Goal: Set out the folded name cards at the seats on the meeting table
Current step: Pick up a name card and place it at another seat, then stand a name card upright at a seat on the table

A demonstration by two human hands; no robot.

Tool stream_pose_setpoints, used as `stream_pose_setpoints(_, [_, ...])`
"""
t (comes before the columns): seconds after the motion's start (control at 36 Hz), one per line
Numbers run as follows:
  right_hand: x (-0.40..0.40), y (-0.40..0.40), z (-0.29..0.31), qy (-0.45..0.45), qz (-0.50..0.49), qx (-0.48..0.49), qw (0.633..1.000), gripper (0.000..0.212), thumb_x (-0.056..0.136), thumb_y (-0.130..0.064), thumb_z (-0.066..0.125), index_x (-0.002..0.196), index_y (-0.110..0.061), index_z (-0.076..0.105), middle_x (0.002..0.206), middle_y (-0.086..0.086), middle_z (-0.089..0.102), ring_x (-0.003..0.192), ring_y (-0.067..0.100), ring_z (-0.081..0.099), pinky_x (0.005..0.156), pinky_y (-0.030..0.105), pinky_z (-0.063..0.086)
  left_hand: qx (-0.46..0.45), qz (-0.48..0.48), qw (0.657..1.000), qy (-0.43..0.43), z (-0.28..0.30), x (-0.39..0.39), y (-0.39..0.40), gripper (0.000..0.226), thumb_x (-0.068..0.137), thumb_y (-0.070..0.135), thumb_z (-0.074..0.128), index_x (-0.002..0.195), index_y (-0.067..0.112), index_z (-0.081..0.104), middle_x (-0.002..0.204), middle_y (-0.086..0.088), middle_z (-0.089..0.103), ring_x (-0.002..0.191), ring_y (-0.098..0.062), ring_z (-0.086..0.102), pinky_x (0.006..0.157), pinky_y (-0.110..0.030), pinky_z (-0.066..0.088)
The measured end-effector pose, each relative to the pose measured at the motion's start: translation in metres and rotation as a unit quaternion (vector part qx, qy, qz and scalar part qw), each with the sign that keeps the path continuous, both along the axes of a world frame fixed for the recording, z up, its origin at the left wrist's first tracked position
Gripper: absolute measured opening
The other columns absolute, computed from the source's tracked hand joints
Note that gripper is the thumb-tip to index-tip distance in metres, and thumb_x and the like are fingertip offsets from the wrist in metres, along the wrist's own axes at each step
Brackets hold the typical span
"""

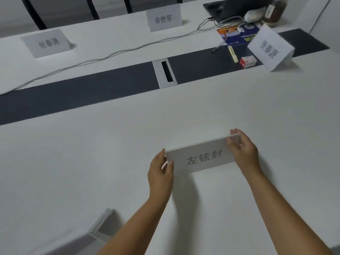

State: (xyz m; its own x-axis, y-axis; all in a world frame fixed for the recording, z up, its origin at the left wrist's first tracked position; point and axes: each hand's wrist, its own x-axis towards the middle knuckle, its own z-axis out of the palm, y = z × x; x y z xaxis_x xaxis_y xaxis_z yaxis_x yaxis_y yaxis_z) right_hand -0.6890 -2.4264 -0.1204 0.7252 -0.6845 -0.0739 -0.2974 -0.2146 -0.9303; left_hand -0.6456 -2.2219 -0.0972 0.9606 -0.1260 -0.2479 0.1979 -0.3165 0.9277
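A folded white name card [201, 157] with grey printed characters stands on the white meeting table [92, 153] in front of me. My left hand [161, 172] pinches its left end, and my right hand [242, 150] grips its right end. Three other name cards stand farther off: one at the far left [47, 43], one at the far middle [164, 17], one at the right end [270, 49]. A stack of folded cards [102, 223] lies at the near table edge, left of my left forearm.
A dark strip [82, 92] runs across the table's middle, with a white cable port [165, 72] in it. A grey cable [110, 54] trails over the far half. Clutter at the far right: laptop [226, 10], blue box [239, 36], pen, small red box [248, 61], jar [275, 11].
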Motion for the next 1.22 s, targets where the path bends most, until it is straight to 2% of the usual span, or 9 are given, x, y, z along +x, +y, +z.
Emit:
stream_pose_setpoints(0.06, [0.002, -0.006, 0.001, -0.002, -0.007, 0.004, 1.0, 0.038, 0.087, -0.013, 0.054, 0.124, -0.009, 0.049, 0.118, -0.007, 0.049, 0.111, 0.011, 0.046, 0.096, 0.024, 0.034, 0.008, -0.001, 1.0, -0.01, -0.001, 0.005, -0.002, 0.033, 0.087, 0.007, 0.051, 0.119, 0.015, 0.055, 0.114, 0.009, 0.051, 0.1, -0.004, 0.052, 0.07, 0.008, 0.036])
stream_pose_setpoints(0.25, [0.009, -0.03, 0.003, -0.019, -0.058, 0.027, 0.998, 0.033, 0.084, -0.013, 0.059, 0.116, -0.007, 0.056, 0.113, 0.0, 0.055, 0.106, 0.013, 0.05, 0.091, 0.026, 0.038, 0.012, -0.031, 0.999, -0.035, -0.006, 0.022, -0.017, 0.026, 0.085, 0.006, 0.054, 0.107, 0.016, 0.064, 0.092, 0.023, 0.055, 0.071, 0.027, 0.05, 0.067, 0.008, 0.034])
stream_pose_setpoints(0.5, [0.018, -0.045, 0.008, -0.084, -0.149, 0.126, 0.977, 0.04, 0.081, -0.005, 0.06, 0.12, -0.008, 0.055, 0.109, 0.001, 0.057, 0.099, 0.01, 0.054, 0.073, 0.014, 0.043, 0.013, -0.05, 0.998, -0.041, -0.01, 0.035, -0.04, 0.027, 0.084, 0.011, 0.057, 0.111, 0.013, 0.062, 0.105, 0.01, 0.057, 0.08, 0.016, 0.05, 0.07, 0.008, 0.035])
stream_pose_setpoints(0.64, [0.018, -0.053, 0.01, -0.077, -0.151, 0.123, 0.978, 0.04, 0.081, -0.003, 0.06, 0.121, -0.004, 0.054, 0.111, 0.003, 0.057, 0.104, 0.012, 0.053, 0.091, 0.024, 0.042, 0.019, -0.065, 0.996, -0.054, -0.013, 0.039, -0.045, 0.027, 0.084, 0.01, 0.057, 0.111, 0.013, 0.062, 0.106, 0.008, 0.059, 0.073, 0.022, 0.051, 0.07, 0.008, 0.034])
stream_pose_setpoints(0.75, [0.017, -0.057, 0.008, -0.074, -0.146, 0.108, 0.981, 0.041, 0.082, -0.004, 0.059, 0.122, -0.004, 0.053, 0.114, 0.005, 0.057, 0.105, 0.012, 0.053, 0.087, 0.018, 0.043, 0.024, -0.07, 0.996, -0.058, -0.015, 0.04, -0.048, 0.028, 0.085, 0.011, 0.056, 0.112, 0.014, 0.061, 0.115, 0.002, 0.062, 0.081, 0.016, 0.049, 0.071, 0.008, 0.035])
stream_pose_setpoints(0.89, [0.019, -0.057, 0.009, -0.062, -0.148, 0.094, 0.983, 0.042, 0.082, -0.005, 0.06, 0.123, -0.005, 0.052, 0.126, 0.012, 0.056, 0.11, 0.015, 0.053, 0.098, 0.028, 0.041, 0.042, -0.078, 0.994, -0.059, -0.015, 0.041, -0.049, 0.029, 0.086, 0.014, 0.054, 0.114, 0.016, 0.061, 0.12, 0.002, 0.062, 0.093, 0.0, 0.056, 0.073, 0.008, 0.034])
stream_pose_setpoints(1.08, [0.008, -0.031, 0.019, 0.007, -0.143, -0.072, 0.987, 0.048, 0.083, -0.018, 0.06, 0.128, -0.007, 0.047, 0.137, 0.011, 0.047, 0.127, 0.025, 0.043, 0.109, 0.04, 0.033, 0.056, -0.076, 0.995, -0.039, 0.013, 0.027, -0.033, 0.052, 0.085, 0.018, 0.056, 0.133, 0.014, 0.037, 0.14, -0.005, 0.043, 0.127, -0.018, 0.042, 0.1, -0.024, 0.036])
stream_pose_setpoints(1.17, [-0.002, 0.008, 0.031, -0.021, -0.119, -0.152, 0.981, 0.044, 0.08, -0.019, 0.058, 0.119, 0.001, 0.053, 0.131, 0.019, 0.052, 0.124, 0.029, 0.045, 0.105, 0.024, 0.03, 0.064, -0.061, 0.994, -0.071, 0.041, 0.018, -0.001, 0.044, 0.084, 0.017, 0.056, 0.127, 0.015, 0.045, 0.137, -0.003, 0.045, 0.125, -0.016, 0.043, 0.105, -0.032, 0.038])
stream_pose_setpoints(1.22, [-0.008, 0.04, 0.035, -0.046, -0.077, -0.155, 0.984, 0.044, 0.08, -0.024, 0.055, 0.112, 0.004, 0.057, 0.124, 0.021, 0.056, 0.119, 0.026, 0.048, 0.098, 0.012, 0.03, 0.066, -0.045, 0.991, -0.109, 0.062, 0.008, 0.03, 0.04, 0.083, 0.02, 0.058, 0.123, 0.018, 0.05, 0.132, 0.002, 0.049, 0.121, -0.011, 0.046, 0.102, -0.027, 0.04])
